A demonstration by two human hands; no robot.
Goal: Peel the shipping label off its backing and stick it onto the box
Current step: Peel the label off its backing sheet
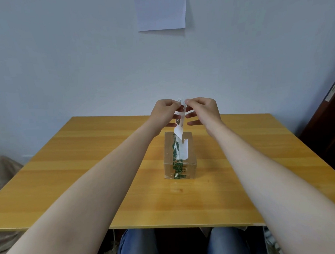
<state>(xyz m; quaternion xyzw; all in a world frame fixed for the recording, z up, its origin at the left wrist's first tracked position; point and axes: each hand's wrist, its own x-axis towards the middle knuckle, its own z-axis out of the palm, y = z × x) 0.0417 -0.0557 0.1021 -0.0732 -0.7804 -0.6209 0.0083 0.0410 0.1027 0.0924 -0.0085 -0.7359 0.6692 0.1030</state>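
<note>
1. Left hand (165, 112) and right hand (202, 111) meet in the air, both pinching the top of a white shipping label (179, 124).
2. The label hangs above a taped cardboard box (180, 156).
3. The box sits mid-way on a wooden table (87, 170).

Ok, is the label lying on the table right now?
No, the left hand and right hand pinch the label up in the air above the box.

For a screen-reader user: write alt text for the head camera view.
The left hand and right hand pinch the top of a white shipping label above a taped cardboard box on a wooden table.
</note>
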